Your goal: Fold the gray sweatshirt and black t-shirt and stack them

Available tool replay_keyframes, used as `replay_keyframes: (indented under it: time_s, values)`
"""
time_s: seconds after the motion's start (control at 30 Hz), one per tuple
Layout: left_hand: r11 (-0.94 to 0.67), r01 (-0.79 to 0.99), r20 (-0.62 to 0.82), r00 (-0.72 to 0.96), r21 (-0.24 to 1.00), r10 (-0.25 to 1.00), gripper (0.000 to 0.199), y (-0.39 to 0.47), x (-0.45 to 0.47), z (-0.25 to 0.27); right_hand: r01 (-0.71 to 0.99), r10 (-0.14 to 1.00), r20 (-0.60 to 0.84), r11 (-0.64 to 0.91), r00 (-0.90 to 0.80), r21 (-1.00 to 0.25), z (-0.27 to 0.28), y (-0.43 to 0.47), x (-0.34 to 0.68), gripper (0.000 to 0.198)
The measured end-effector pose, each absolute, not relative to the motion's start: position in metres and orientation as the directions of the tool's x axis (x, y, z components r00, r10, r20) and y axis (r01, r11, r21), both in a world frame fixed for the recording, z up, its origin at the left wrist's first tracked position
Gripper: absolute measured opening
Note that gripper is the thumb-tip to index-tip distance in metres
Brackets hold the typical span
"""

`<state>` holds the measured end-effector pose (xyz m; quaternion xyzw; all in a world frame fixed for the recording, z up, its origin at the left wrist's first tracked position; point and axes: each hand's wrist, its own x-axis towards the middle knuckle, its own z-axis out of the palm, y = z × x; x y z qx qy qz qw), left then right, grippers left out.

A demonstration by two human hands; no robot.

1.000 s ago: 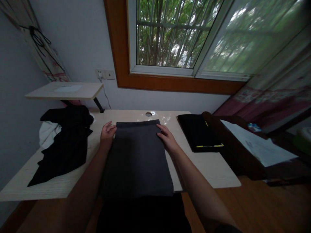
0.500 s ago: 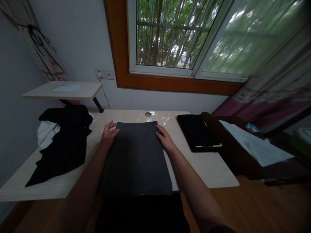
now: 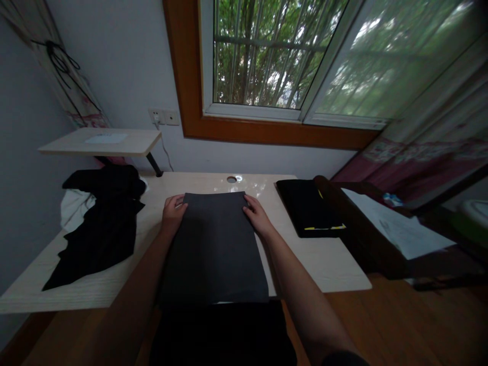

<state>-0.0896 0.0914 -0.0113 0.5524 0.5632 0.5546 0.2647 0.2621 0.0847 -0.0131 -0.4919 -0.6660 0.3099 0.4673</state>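
In the lower middle of the frame, the grey cloth (image 3: 217,249) lies flat and fairly square on the surface (image 3: 331,269), so it looks largely smoothed. The left hand (image 3: 174,216) and right hand (image 3: 258,217) are half curled at its far corners; whether they pinch it, I cannot tell. Black clothes (image 3: 104,234) at left lie crumpled, apparently not yet dealt with; a black bundle (image 3: 305,208) at right lies flat. I can make out no container.

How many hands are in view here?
2: the left hand at the far left corner of the dark grey sheet, the right hand at its far right corner. No others show.
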Motion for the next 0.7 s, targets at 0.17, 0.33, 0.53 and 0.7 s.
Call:
replay_keyframes:
  time_s: [0.17,0.33,0.53,0.7]
  values:
    - [-0.252,0.452,0.376,-0.210,0.856,0.902,0.029,0.079,-0.082,0.003,0.383,0.935,0.355,0.332,-0.012,-0.862,-0.014,0.082,0.258,0.054]
    - [-0.122,0.551,0.296,-0.238,0.825,0.925,0.038,0.071,-0.083,0.006,0.517,0.925,0.377,0.303,0.042,-0.800,-0.011,0.078,0.254,0.050]
    - [0.076,0.691,0.074,-0.185,0.719,0.980,0.062,0.048,-0.093,0.017,0.626,0.952,0.291,0.171,0.093,-0.761,-0.005,0.064,0.255,0.044]
    - [0.050,0.724,-0.020,-0.050,0.688,0.999,0.080,0.034,-0.094,0.020,0.675,0.972,0.228,0.136,0.049,-0.726,0.002,0.052,0.259,0.042]
